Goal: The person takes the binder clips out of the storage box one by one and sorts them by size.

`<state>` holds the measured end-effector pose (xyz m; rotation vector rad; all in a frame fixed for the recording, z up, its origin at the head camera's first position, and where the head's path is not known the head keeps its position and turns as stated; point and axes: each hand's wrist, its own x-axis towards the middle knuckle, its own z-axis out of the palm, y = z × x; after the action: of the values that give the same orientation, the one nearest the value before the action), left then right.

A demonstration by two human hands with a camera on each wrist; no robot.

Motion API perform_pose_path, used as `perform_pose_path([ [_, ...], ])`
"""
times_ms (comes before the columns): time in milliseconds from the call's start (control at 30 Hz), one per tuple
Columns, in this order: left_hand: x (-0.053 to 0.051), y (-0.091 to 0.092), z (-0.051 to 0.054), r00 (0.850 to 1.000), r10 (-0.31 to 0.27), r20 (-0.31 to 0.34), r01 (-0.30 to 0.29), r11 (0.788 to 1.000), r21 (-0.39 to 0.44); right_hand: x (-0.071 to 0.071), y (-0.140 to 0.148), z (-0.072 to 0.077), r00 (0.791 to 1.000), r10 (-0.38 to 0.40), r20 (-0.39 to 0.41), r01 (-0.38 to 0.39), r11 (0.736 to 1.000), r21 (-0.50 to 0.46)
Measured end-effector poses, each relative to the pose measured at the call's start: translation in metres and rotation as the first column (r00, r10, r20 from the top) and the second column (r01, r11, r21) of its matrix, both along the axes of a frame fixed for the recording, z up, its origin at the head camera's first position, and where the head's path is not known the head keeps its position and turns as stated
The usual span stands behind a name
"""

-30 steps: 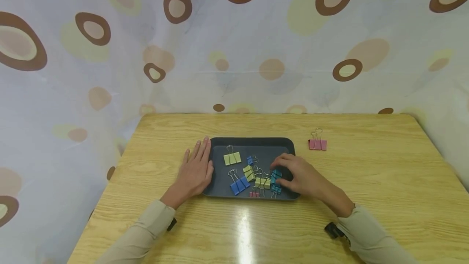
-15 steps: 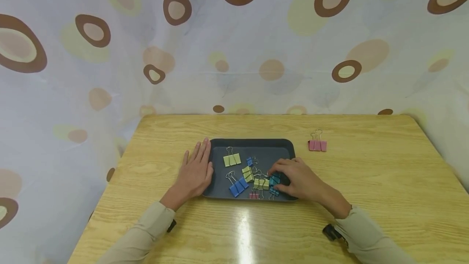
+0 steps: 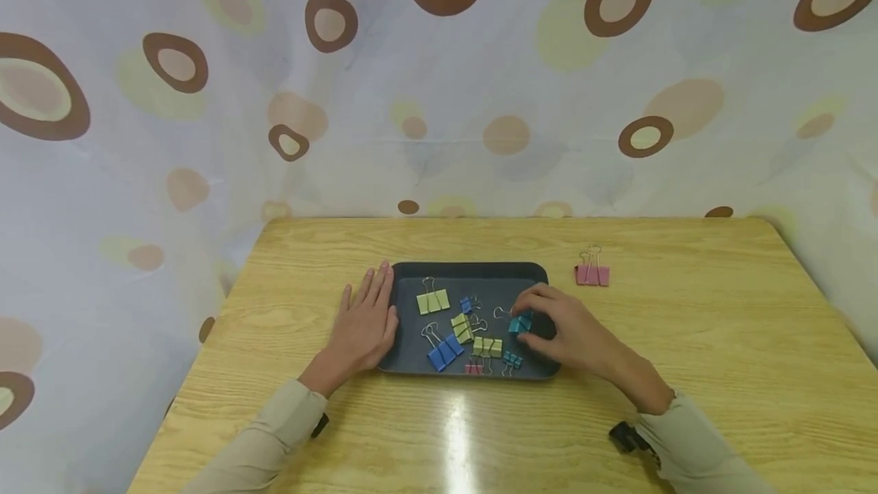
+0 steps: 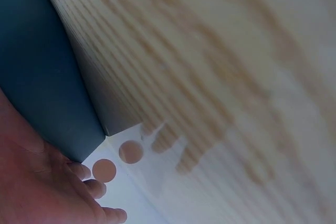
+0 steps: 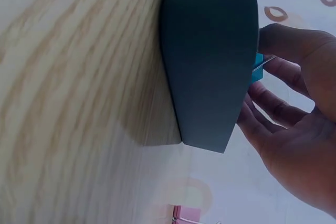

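My left hand (image 3: 361,328) lies flat with straight fingers along the left rim of a dark tray (image 3: 473,271); the left wrist view shows that hand (image 4: 42,182) against the tray's outer wall. Over the tray's right side, my right hand (image 3: 572,330) curls its thumb and fingers about a teal binder clip (image 3: 520,324). In the right wrist view the same teal clip (image 5: 257,68) shows between thumb and fingers, partly hidden by the tray wall. Left of it lie yellow binder clips (image 3: 488,347), and a small teal clip (image 3: 512,359) lies below.
Also in the tray are a large blue clip (image 3: 445,353), a small blue clip (image 3: 467,304), a large yellow clip (image 3: 433,301) and a small pink clip (image 3: 474,369). A larger pink clip (image 3: 592,274) stands on the wooden table (image 3: 686,326) beyond the tray's right end.
The teal clip has come away from the yellow and small teal clips, up and to the right with my right hand. My left hand stays at the tray's rim.
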<state>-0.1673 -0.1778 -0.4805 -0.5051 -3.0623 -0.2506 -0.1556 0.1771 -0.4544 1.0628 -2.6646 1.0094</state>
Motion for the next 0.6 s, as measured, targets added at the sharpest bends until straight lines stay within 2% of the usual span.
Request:
perform_pose_path([
  [200, 0.001, -0.001, 0.0, 1.0, 0.006, 0.007, -0.006, 1.0, -0.007, 0.002, 0.008, 0.001, 0.999, -0.035, -0.012, 0.034, 0.996, -0.084],
  [500, 0.0, 0.0, 0.001, 1.0, 0.005, 0.021, -0.004, 1.0, -0.021, 0.002, 0.026, 0.002, 0.994, -0.046, 0.1, 0.071, 0.963, -0.258],
  [600, 0.001, 0.0, 0.002, 1.0, 0.005, 0.018, -0.005, 1.0, -0.019, 0.003, 0.032, 0.001, 0.984, -0.055, 0.172, 0.107, 0.944, -0.311],
])
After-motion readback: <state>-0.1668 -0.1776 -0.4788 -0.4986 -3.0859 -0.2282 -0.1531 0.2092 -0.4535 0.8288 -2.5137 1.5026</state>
